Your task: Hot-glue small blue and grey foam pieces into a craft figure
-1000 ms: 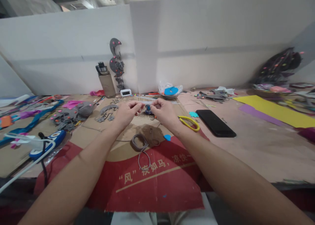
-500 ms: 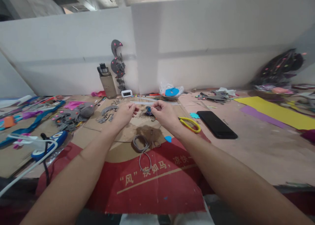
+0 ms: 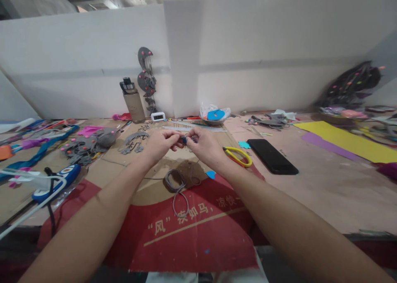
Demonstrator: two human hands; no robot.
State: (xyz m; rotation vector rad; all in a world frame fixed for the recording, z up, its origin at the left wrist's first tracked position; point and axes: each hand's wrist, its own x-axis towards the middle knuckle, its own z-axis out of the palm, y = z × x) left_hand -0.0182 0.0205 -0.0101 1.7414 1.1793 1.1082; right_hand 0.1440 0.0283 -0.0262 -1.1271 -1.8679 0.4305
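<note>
Over the cardboard sheet, my left hand (image 3: 165,144) and my right hand (image 3: 201,144) meet with their fingertips pinched around a small dark blue piece (image 3: 185,140). Fingers cover most of it, so its exact kind does not show. Below the hands lies a loose coil of grey cord (image 3: 175,181), and a strand seems to rise from it toward my right hand. A small blue cut-out (image 3: 211,174) rests beside my right wrist. Yellow-handled scissors (image 3: 238,156) lie just right of that wrist. Grey felt-like cut-outs (image 3: 135,141) sit left of my left hand.
A black phone (image 3: 272,156) lies to the right, near yellow sheets (image 3: 344,142). At the back stand a bottle (image 3: 133,103), a small white clock (image 3: 158,117) and a bowl (image 3: 214,120). A blue-and-white power strip (image 3: 57,184) with cables is at the left.
My left hand has moved right to meet my right hand, and its fingers now touch the small blue piece. The whole view has shifted slightly.
</note>
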